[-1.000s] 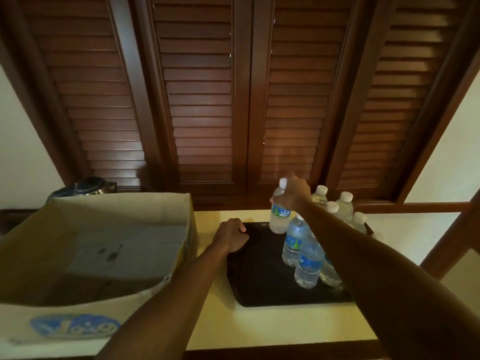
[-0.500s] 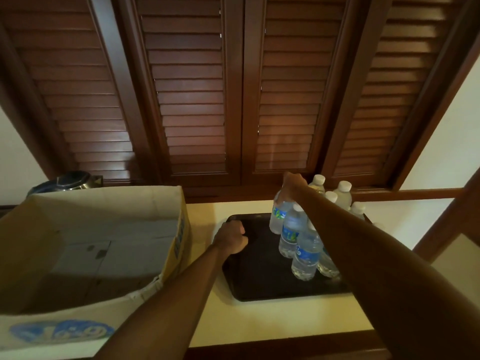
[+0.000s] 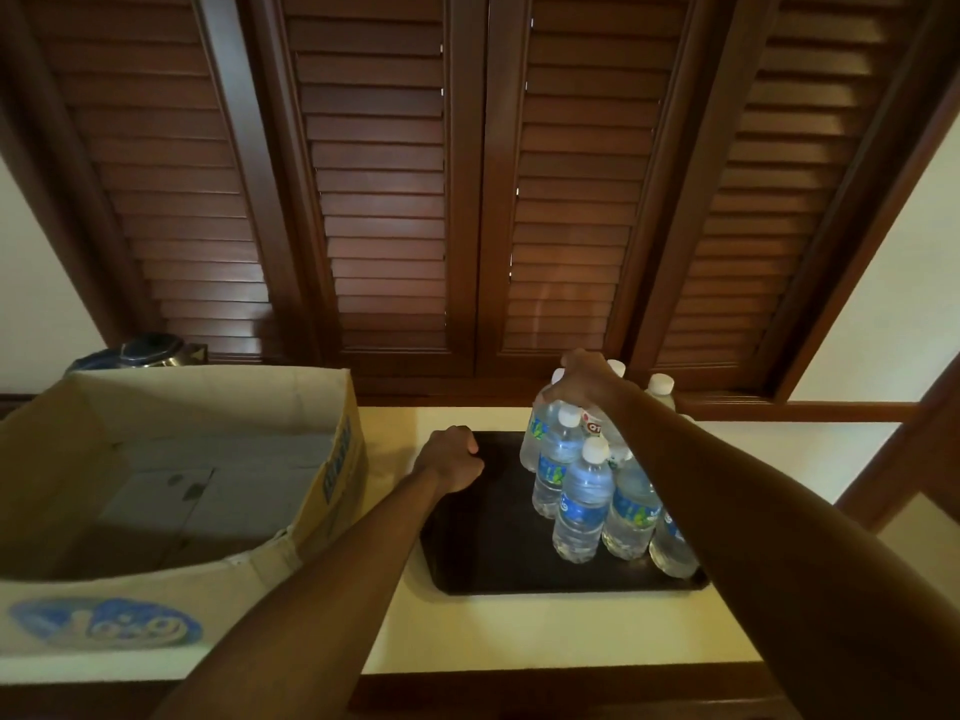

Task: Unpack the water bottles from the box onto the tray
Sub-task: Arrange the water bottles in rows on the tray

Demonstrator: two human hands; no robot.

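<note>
step in hand: placing. right hand (image 3: 584, 379) grips a water bottle (image 3: 535, 433) by its top, apparently seated on the tray (image 3: 483, 563). left hand (image 3: 452, 459) rests fisted, empty. box (image 3: 332, 459) looks empty; next: release.

Box (image 3: 332, 459): brown corrugated cardboard, matt, torn front edge. Bottles (image 3: 582, 501): clear glossy plastic, white caps, printed film labels. Tray (image 3: 483, 558): dark, smooth, low sheen. Worktop (image 3: 467, 631): cream, smooth, matt. Shutters (image 3: 384, 200): varnished wood, semi-gloss. Kettle (image 3: 150, 350): polished metal.
</note>
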